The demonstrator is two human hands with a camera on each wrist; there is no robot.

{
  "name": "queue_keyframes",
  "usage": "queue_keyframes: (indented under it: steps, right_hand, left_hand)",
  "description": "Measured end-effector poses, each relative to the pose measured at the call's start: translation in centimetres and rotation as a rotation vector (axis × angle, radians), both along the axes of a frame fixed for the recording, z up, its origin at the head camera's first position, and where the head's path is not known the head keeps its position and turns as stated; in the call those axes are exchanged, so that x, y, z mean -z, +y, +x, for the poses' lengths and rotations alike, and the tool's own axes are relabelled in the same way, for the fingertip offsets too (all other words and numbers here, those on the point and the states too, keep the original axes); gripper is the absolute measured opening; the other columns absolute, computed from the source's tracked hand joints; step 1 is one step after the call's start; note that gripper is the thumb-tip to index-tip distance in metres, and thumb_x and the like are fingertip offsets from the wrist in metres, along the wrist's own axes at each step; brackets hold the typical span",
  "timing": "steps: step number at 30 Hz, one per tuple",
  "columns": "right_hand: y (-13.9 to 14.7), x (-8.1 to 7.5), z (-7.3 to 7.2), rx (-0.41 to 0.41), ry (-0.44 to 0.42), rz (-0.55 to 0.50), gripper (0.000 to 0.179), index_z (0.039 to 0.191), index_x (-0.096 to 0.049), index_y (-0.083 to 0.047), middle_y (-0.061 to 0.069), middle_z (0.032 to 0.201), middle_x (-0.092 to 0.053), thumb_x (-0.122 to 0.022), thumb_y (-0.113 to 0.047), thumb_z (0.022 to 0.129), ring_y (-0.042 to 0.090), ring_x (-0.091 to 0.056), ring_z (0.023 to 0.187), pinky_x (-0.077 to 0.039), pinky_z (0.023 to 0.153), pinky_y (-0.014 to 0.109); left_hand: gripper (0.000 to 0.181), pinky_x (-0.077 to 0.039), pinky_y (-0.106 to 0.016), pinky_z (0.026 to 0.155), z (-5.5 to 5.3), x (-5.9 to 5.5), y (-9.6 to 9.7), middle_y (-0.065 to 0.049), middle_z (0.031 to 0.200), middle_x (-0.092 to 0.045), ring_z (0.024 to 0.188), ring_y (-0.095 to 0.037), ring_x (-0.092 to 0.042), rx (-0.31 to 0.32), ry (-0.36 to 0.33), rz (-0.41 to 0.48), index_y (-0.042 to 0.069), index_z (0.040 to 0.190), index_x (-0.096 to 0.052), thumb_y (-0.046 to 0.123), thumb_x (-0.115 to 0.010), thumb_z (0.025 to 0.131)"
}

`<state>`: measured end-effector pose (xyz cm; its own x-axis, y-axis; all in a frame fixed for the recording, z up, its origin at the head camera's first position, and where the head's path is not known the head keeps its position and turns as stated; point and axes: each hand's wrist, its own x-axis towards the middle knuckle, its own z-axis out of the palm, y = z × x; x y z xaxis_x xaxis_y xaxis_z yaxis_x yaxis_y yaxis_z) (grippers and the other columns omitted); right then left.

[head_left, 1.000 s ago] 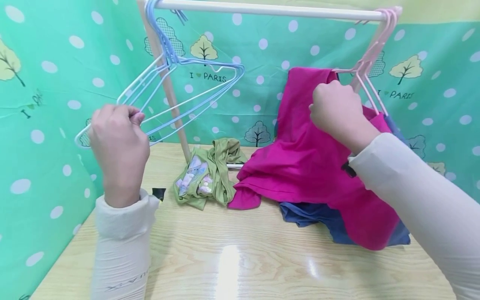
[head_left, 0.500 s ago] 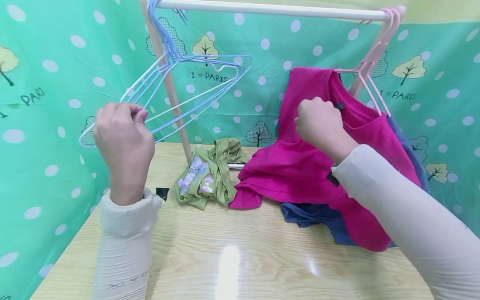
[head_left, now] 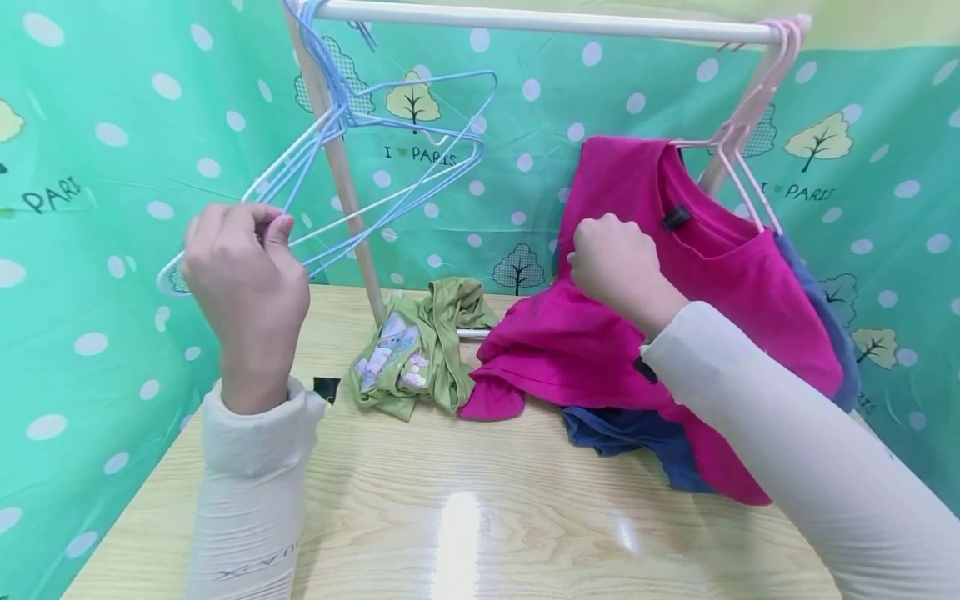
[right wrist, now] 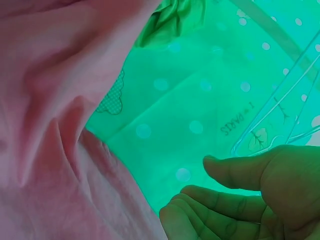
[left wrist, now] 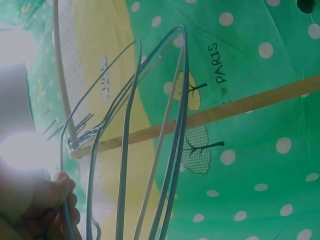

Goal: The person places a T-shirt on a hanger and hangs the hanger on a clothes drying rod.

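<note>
My left hand (head_left: 247, 287) pinches one blue clothes hanger (left wrist: 62, 145) between thumb and fingers. Several other blue hangers and a white one hang beside it from the left end of the rail. My right hand (head_left: 618, 265), in front of the magenta sleeveless top (head_left: 750, 308), holds nothing; the right wrist view shows its fingers loosely bent, with a gap below the thumb. The top hangs from a pink hanger (head_left: 741, 190), its lower part bunched on the table. A blue garment (head_left: 630, 429) shows behind and beneath it.
A white rail (head_left: 555, 21) spans the top of the rack, with a wooden post (head_left: 348, 196) on the left. A crumpled green garment (head_left: 442, 354) lies on the wood-grain table (head_left: 390, 517). Green dotted cloth (head_left: 97, 242) covers the back and left side.
My right hand has moved left and down, away from the top's neckline. The far end of one blue hanger has swung up, apart from the others. My left hand has shifted only slightly.
</note>
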<state>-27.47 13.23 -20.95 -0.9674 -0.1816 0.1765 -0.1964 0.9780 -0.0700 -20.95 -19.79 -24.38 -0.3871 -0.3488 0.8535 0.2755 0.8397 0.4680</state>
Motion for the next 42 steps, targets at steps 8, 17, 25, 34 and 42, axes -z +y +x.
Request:
queue_keyframes:
  steps: [8, 17, 25, 34, 42]
  right_hand:
    - [-1.3, 1.7, -0.7, 0.019, -0.020, -0.005, 0.021, 0.088, -0.067, -0.002, 0.015, 0.077, -0.059, -0.074, -0.022, 0.092, 0.034, -0.063, 0.068, -0.057, 0.059, 0.046]
    - [-2.5, 4.9, -1.6, -0.010, -0.024, 0.010, 0.023, 0.093, -0.067, 0.000, 0.015, 0.078, -0.061, -0.072, -0.022, 0.095, 0.033, -0.064, 0.065, -0.060, 0.059, 0.047]
    - [-4.8, 7.6, -3.2, 0.017, -0.046, -0.057, 0.030, 0.091, -0.068, -0.004, 0.012, 0.079, -0.062, -0.066, -0.033, 0.100, 0.034, -0.065, 0.071, -0.059, 0.061, 0.048]
    - [-7.9, 10.0, -4.8, 0.010, -0.063, -0.157, 0.042, 0.078, -0.060, -0.009, 0.013, 0.083, -0.062, -0.058, -0.043, 0.103, 0.034, -0.066, 0.082, -0.056, 0.062, 0.045]
    - [-10.5, 11.9, -5.0, -0.017, -0.084, -0.244, 0.055, 0.062, -0.047, -0.013, 0.003, 0.061, -0.045, -0.059, -0.048, 0.102, 0.023, -0.057, 0.061, -0.048, 0.050, 0.034]
  left_hand:
    - [0.022, -0.042, -0.047, 0.083, 0.7, -0.3, -0.3, -0.028, 0.088, -0.066, 0.085, -0.043, -0.058, 0.083, -0.039, -0.019, -0.012, 0.096, -0.073, 0.009, -0.069, 0.098]
    - [0.015, -0.044, -0.047, 0.087, 1.5, -0.7, -0.5, -0.024, 0.089, -0.067, 0.077, -0.038, -0.063, 0.178, -0.175, -0.053, -0.010, 0.094, -0.073, 0.005, -0.069, 0.097]
    - [0.013, -0.040, -0.041, 0.075, 2.0, -0.8, -1.0, -0.024, 0.087, -0.068, 0.074, -0.037, -0.061, 0.176, -0.272, -0.096, -0.009, 0.092, -0.074, 0.003, -0.069, 0.096]
    - [0.012, -0.039, -0.043, 0.064, 2.7, -1.0, -1.5, -0.023, 0.087, -0.068, 0.074, -0.037, -0.059, 0.141, -0.379, -0.165, -0.006, 0.092, -0.075, 0.005, -0.069, 0.095]
    - [0.012, -0.043, -0.051, 0.066, 3.3, -1.3, -2.2, -0.023, 0.092, -0.070, 0.078, -0.039, -0.061, 0.115, -0.472, -0.195, -0.005, 0.097, -0.075, 0.004, -0.068, 0.095]
